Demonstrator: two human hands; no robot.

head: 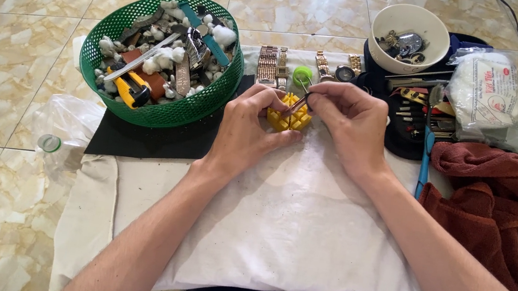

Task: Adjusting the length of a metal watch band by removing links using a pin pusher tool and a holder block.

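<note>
Both hands meet over a small yellow slotted block (288, 119) that rests on a white cloth (282, 226). My left hand (249, 128) steadies the block from its left side, fingers curled around it. My right hand (351, 125) pinches a thin metal tool (297, 103) whose tip points down at the top of the block. A small part may lie on the block, hidden by my fingers.
A green basket (157, 111) of tools, cotton and watch parts stands at the left on a black mat. Metal watch bands (272, 66) and a green ring lie behind the block. A white bowl (409, 39), a tool pouch, a plastic bag and a maroon towel (499, 205) crowd the right.
</note>
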